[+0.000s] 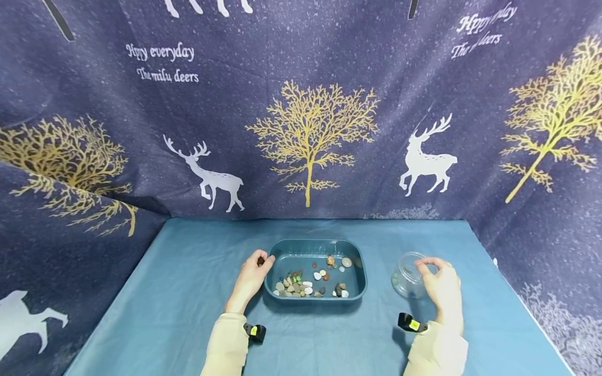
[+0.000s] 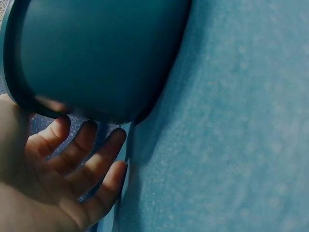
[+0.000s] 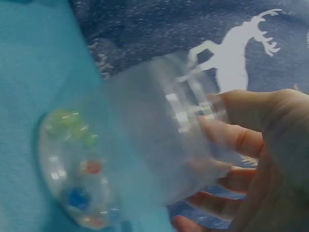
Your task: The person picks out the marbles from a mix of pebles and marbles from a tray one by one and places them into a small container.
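In the head view, my left hand (image 1: 251, 277) is at the left end of a dark teal rectangular tub (image 1: 316, 302) and grips its rim. The left wrist view shows slightly bent fingers (image 2: 99, 166) by the tub's outer wall (image 2: 96, 58), the thumb mostly hidden. Inside the tub lie many pebbles (image 1: 288, 286), small coloured pieces (image 1: 297, 275) and white stones (image 1: 317, 275). To the right, my right hand (image 1: 443, 284) holds a clear jar (image 1: 403, 277) by its rim. In the right wrist view, green, orange and blue glassy pieces (image 3: 79, 197) lie at its bottom.
A blue cloth (image 1: 188, 292) covers the table. Behind and on both sides hangs a dark blue curtain (image 1: 282, 52) printed with deer and trees. Black wrist cameras (image 1: 256, 332) are strapped to both wrists.
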`<action>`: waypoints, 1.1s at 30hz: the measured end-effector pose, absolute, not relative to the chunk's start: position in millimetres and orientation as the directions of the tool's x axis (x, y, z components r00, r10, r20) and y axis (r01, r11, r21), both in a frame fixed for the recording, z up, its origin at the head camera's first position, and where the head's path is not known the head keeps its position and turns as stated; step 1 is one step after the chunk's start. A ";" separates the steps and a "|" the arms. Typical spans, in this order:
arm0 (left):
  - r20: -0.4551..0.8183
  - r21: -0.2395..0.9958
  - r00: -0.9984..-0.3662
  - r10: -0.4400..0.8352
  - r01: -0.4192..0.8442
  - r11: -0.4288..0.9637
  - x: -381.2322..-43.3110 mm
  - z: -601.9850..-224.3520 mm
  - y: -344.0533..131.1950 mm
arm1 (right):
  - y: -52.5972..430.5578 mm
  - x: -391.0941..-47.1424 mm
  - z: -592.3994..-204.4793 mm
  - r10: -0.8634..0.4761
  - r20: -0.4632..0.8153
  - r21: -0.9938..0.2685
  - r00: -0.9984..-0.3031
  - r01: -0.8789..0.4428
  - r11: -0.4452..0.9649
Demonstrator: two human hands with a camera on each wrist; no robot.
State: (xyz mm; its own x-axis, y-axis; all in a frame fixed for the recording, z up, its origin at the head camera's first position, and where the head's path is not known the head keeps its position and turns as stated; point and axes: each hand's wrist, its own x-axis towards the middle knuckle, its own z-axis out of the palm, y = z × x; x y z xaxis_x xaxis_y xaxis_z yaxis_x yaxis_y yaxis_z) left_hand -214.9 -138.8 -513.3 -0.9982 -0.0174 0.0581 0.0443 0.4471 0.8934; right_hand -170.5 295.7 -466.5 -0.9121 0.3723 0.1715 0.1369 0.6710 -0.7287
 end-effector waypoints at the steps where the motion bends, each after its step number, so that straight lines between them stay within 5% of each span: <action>1: 0.060 0.893 -0.998 -0.017 0.046 0.447 -215.4 -512.9 -138.7 | 295.7 -169.6 -463.4 0.387 0.189 -0.732 -0.903 0.132 0.668; 8: 0.068 0.882 -0.997 -0.022 0.050 0.468 -217.7 -512.8 -137.3 | 279.6 -166.1 -439.0 0.423 0.343 -0.758 -0.839 0.019 0.652; 15: 0.061 0.886 -0.998 -0.028 0.041 0.461 -216.7 -513.8 -137.2 | 245.2 -179.9 -428.7 0.316 0.503 -0.713 -0.804 -0.179 0.679; 26: 0.048 0.891 -0.998 -0.031 0.029 0.453 -215.7 -515.8 -140.1 | 169.1 -204.4 -437.2 -0.005 0.521 -0.637 -0.854 -0.393 0.663; 33: 0.054 0.887 -0.998 -0.026 0.036 0.460 -216.6 -514.2 -138.9 | 122.3 -205.2 -447.9 -0.188 0.381 -0.649 -0.905 -0.407 0.643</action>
